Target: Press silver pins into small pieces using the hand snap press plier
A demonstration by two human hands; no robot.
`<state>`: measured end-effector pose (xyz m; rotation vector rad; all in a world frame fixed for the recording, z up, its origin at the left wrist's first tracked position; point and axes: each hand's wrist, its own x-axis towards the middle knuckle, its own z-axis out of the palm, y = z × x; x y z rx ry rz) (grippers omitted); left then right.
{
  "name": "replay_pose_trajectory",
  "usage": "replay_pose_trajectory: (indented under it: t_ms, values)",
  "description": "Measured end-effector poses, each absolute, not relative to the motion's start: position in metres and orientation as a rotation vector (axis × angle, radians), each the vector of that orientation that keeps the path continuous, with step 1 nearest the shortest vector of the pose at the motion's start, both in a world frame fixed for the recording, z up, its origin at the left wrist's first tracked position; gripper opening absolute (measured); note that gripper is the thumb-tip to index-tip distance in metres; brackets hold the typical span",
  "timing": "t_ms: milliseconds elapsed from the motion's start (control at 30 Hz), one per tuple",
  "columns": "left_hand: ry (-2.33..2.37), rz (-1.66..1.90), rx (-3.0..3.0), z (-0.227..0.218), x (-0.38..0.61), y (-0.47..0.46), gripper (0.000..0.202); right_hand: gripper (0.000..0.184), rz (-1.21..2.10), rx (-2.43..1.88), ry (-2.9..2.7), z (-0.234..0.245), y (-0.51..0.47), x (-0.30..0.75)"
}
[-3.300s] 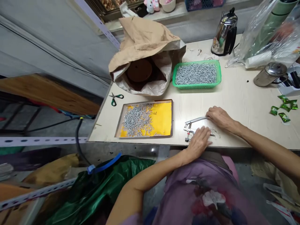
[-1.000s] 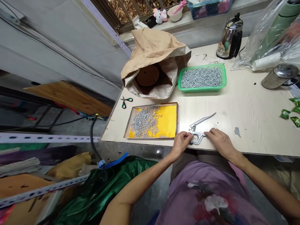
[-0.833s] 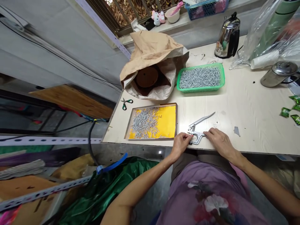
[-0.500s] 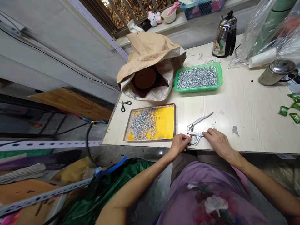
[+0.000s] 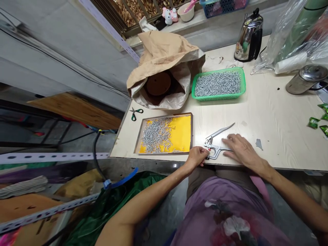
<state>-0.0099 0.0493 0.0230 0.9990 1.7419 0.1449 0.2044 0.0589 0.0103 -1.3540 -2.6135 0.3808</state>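
Metal snap-fastener-type pliers (image 5: 214,148) lie on the table near its front edge, one handle angled up and away, with a spring and a red part by the jaws. My left hand (image 5: 197,158) is closed in a pinch right at the jaws; whatever its fingertips hold is too small to make out. Over the end of the lower handle hovers my right hand (image 5: 242,148), fingers apart, gripping nothing. Left of the pliers, a shallow tray (image 5: 191,136) with a yellow bottom holds a heap of small silvery metal pieces (image 5: 155,135).
Behind stands a green basket (image 5: 218,98) full of similar metal pieces, beside a large open paper bag (image 5: 164,51). Scissors (image 5: 135,112) lie at the left. An electric kettle (image 5: 249,36), a steel mug (image 5: 303,80) and green wrapped packets (image 5: 313,122) occupy the right.
My right hand has moved right and its fingers have spread from a pinch at the lower handle's end. My left hand stays at the jaws. The view has shifted slightly.
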Motion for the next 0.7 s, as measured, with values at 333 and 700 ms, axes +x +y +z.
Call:
replay_pose_trajectory:
  t_ms: [333, 700]
  values:
    - [1.779, 0.212, 0.977, 0.028, -0.006, 0.045, 0.016, 0.097, 0.304, -1.248, -2.837, -0.006, 0.105, 0.211]
    - [1.842, 0.185, 1.355, 0.022, -0.012, 0.034, 0.018, 0.051, 0.308, -1.298, -2.809, 0.008, 0.094, 0.205]
